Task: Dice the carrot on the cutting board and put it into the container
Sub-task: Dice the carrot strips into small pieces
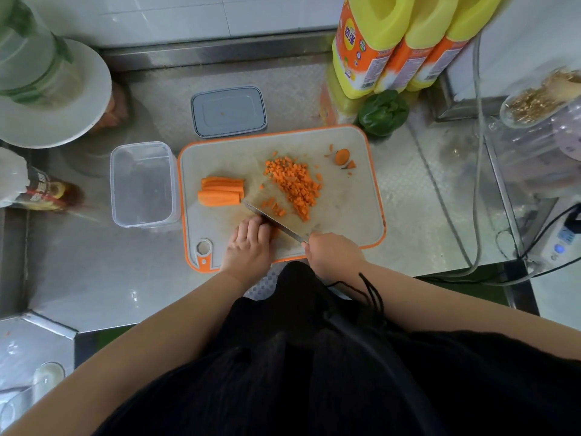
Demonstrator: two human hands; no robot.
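Carrot (273,229) mostly under left hand (248,247)

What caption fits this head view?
Right hand holds knife on cutting board, left hand steadying carrot; diced carrot piled, container empty.

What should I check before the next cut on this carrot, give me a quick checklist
1. Right hand grips the knife handle: ok.
2. Left hand fingers clear of the blade: cannot tell, they sit right beside it.
3. Carrot sticks waiting on the cutting board: ok.
4. Diced carrot piled away from the blade: ok.
5. Container open beside the board: ok, nothing in it yet.
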